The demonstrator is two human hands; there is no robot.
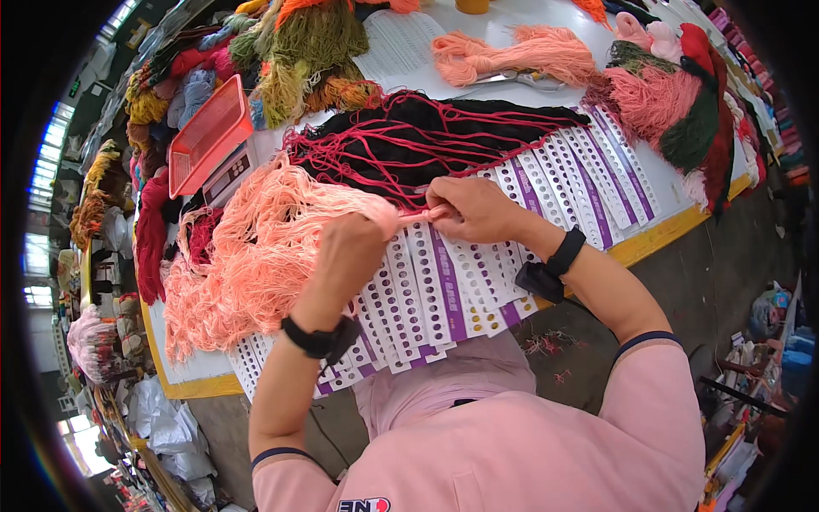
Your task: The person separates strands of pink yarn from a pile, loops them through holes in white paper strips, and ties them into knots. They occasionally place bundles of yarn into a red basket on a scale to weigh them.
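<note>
A large spread of peach-coloured yarn [247, 260] covers the left part of the table. My left hand [351, 247] is closed around its gathered end, and a short twisted length stretches across to the right. My right hand [478, 209] pinches the tip of that length, thumb and fingers pressed together. Under both hands lie overlapping white and purple punched cards [448, 294] in rows along the near edge. Just beyond my hands lies a black yarn bundle [426, 136] with red-pink strands over it.
A red-orange tray [210, 136] sits on a scale [229, 175] at the left. Multicoloured skeins [307, 55] are piled at the back left, others [661, 98] at the right. Scissors [520, 79] lie beside a peach skein [512, 53]. A yellow rim [657, 239] edges the table.
</note>
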